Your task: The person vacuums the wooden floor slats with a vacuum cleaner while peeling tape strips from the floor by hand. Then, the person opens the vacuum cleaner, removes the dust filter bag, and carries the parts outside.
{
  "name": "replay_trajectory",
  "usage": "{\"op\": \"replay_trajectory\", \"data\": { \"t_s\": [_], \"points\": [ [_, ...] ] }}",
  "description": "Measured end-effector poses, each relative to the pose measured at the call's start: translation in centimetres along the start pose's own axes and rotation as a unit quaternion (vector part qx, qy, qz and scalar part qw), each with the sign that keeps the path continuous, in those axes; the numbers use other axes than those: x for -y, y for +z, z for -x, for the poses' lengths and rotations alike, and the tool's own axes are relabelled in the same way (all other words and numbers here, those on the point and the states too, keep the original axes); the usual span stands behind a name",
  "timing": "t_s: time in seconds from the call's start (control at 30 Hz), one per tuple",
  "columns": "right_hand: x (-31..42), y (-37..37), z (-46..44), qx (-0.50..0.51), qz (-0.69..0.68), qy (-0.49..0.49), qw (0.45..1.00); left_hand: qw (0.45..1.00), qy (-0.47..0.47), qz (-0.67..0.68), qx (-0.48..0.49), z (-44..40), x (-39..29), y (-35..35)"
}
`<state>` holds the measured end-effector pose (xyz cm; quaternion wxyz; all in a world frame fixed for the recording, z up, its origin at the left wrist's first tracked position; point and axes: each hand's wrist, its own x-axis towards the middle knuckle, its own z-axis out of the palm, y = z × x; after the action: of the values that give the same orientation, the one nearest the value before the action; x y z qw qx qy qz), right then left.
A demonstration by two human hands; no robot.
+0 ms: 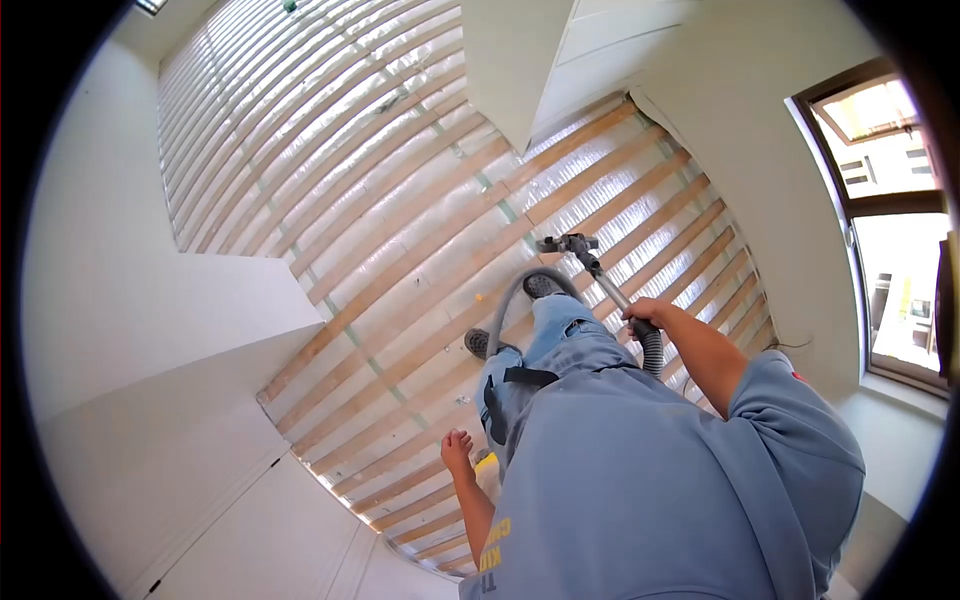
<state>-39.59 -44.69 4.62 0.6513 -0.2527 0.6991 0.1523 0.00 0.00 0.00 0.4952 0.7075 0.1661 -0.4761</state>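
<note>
My right hand (645, 312) is wrapped round the top of a vacuum wand, where the grey ribbed hose (652, 352) joins it. The metal wand (612, 290) slants down to a dark floor head (568, 243) resting on the wooden battens (565, 205) and silvery foil. From there the hose loops around by my feet. Low at my left side hangs my left hand (457, 446), its fingers loosely curled with no object visible in them. Something yellow (486, 462) shows beside that hand, partly hidden by my arm.
Parallel battens over foil cover the floor. A white wall corner (525, 80) juts in ahead, and another wall block (240, 310) stands at left. A brown-framed window (890, 205) is at right. White panels (250, 510) line the lower left. A thin cable (795, 345) lies near the right wall.
</note>
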Motion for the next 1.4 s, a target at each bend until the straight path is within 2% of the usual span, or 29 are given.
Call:
{"op": "replay_trajectory", "data": {
  "t_s": [0.07,0.1,0.2,0.23,0.3,0.37,0.57,0.7,0.77,0.8,0.9,0.97,1.03,1.1,1.13,1.17,1.2,1.23,1.3,1.33,1.4],
  "points": [
    [-0.6,-0.8,1.7,-0.007,-0.090,-0.017,0.996,0.999,-0.012,-0.025,0.021,-1.9,-1.1,0.6],
    [-3.8,8.0,1.4,0.038,-0.104,0.009,0.994,0.998,-0.010,-0.063,-0.023,-0.3,-4.5,-9.8],
    [-4.2,5.3,2.6,0.048,-0.154,-0.015,0.987,0.982,-0.052,-0.180,0.022,-4.4,-4.8,-10.4],
    [-4.5,5.3,3.2,0.045,-0.161,-0.013,0.986,0.981,-0.053,-0.185,0.027,-4.5,-5.1,-10.7],
    [-3.7,6.1,3.7,0.015,-0.168,-0.014,0.986,0.983,-0.080,-0.162,-0.034,-5.3,-7.0,-11.6],
    [-1.8,6.4,3.1,0.020,-0.186,-0.024,0.982,0.985,-0.065,-0.156,-0.015,-6.3,-8.3,-11.7],
    [7.6,3.1,-2.0,0.003,-0.214,-0.022,0.976,0.978,-0.045,-0.201,0.001,-5.1,-13.9,-4.1],
    [15.9,1.8,-11.5,-0.007,-0.304,-0.026,0.952,0.973,-0.037,-0.228,0.022,-4.4,-17.3,4.1],
    [20.0,2.4,-17.4,-0.031,-0.308,-0.046,0.950,0.972,-0.034,-0.230,0.022,-4.8,-17.3,7.7],
    [21.5,2.2,-21.5,-0.012,-0.319,-0.074,0.945,0.970,-0.044,-0.238,0.032,-5.5,-16.6,9.2],
    [27.5,4.0,-30.5,-0.049,-0.357,-0.072,0.930,0.959,-0.081,-0.271,0.033,-7.4,-12.9,12.2],
    [30.3,5.9,-36.4,-0.011,-0.399,-0.069,0.914,0.929,-0.033,-0.366,0.031,-8.7,-8.3,12.8],
    [33.0,9.8,-38.9,-0.031,-0.359,-0.062,0.931,0.870,-0.095,-0.484,0.012,-8.7,-6.3,15.6],
    [33.4,14.3,-41.6,0.005,-0.350,-0.054,0.935,0.824,-0.110,-0.555,0.020,-9.2,-1.7,15.8],
    [32.7,17.1,-43.8,-0.024,-0.267,-0.060,0.961,0.824,-0.118,-0.553,0.022,-9.3,-1.6,16.6],
    [32.1,19.1,-45.3,-0.058,-0.180,-0.069,0.979,0.789,-0.200,-0.576,0.073,-9.7,-1.5,18.7],
    [32.3,20.5,-44.6,-0.067,-0.166,-0.061,0.982,0.746,-0.277,-0.592,0.128,-10.0,-1.3,20.5],
    [32.6,22.1,-43.2,-0.075,-0.153,-0.053,0.984,0.749,-0.278,-0.585,0.138,-10.1,-0.7,21.1],
    [31.1,24.6,-45.4,-0.067,-0.052,-0.079,0.993,0.694,-0.270,-0.652,0.142,-10.0,0.6,22.6],
    [31.3,24.8,-44.1,-0.073,-0.047,-0.080,0.993,0.697,-0.268,-0.648,0.148,-9.9,1.4,23.3],
    [32.2,27.2,-41.2,-0.047,-0.017,-0.068,0.996,0.673,-0.275,-0.680,0.099,-10.2,2.4,23.9]
  ]
}}
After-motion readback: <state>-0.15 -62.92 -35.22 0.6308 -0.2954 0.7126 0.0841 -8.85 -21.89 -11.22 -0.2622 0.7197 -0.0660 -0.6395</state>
